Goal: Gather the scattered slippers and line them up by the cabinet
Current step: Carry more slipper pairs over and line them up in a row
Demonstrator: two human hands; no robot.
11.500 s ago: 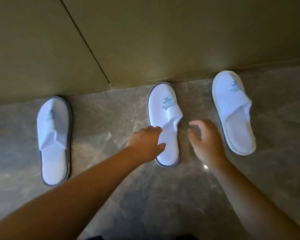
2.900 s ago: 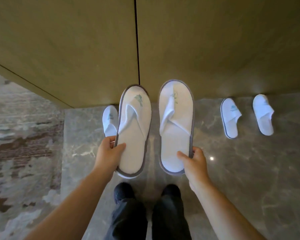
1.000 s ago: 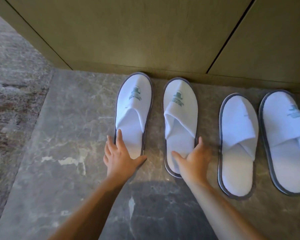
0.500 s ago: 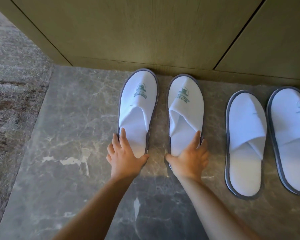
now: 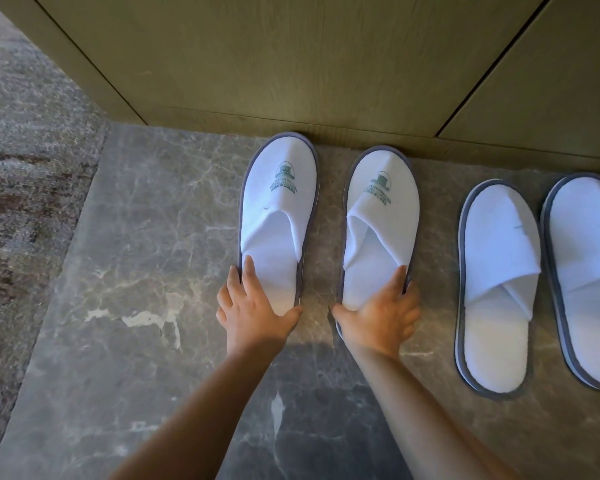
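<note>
Four slippers lie toes toward the cabinet [image 5: 291, 64], the left hand [image 5: 253, 311] and right hand [image 5: 378, 317] each pressing a spread, flat grip on a heel, seemingly to square that pair [image 5: 278, 216] to its base.

A green crest with lines of lettering beneath is printed on the toe of the left slipper [image 5: 278, 216], the second slipper [image 5: 380, 223] and the far-right slipper [image 5: 589, 271]; the words are probably too blurred to read.
</note>
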